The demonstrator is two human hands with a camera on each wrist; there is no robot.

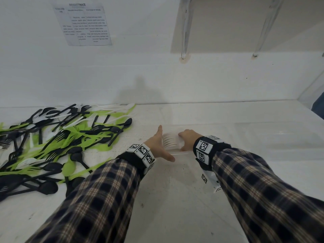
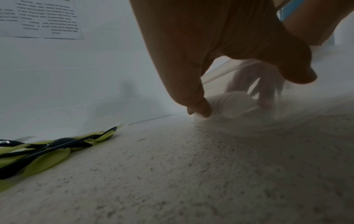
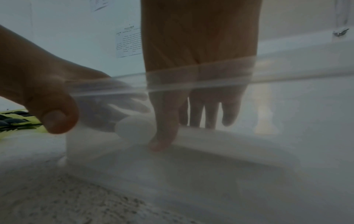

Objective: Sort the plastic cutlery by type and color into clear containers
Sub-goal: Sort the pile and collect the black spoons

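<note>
Dozens of loose cutlery pcs (image 1: 57, 142), black, lime green and white forks and spoons mixed, lie heaped on the counter (image 1: 171, 199) at far left, reaching back to the white wall (image 1: 122, 76), where a printed sheet (image 1: 83, 24) hangs. Next to the right comes the left hand (image 1: 158, 146), in a plaid sleeve (image 1: 98, 199) w/ a marker-tag wristband (image 1: 142, 152): grip wide, fingers straight and thumb spread, pressed flat against the left outer side of a clear container (image 1: 182, 152) that sits on the counter near centre. Left wrist view shows its fingertips (image 2: 199, 106) down at the counter by the container wall. Inside the container, at its left end, a nested stack of white spoons (image 1: 169, 140) lies on its side, bowls stacked one against another; rt wrist view shows a bowl face (image 3: 134, 130) through the blurry plastic. Rt hand (image 1: 187, 139), also tagged and plaid-sleeved, reaches over the rim into the container, fingers pointing down beside the stack, one fingertip (image 3: 162, 142) touching the nearest bowl; cannot tell whether this grip actually clamps the spoons. More clear plastic (image 1: 263, 134) shows farther right, too faint to read. Shelf brackets (image 1: 185, 27) up top right.
</note>
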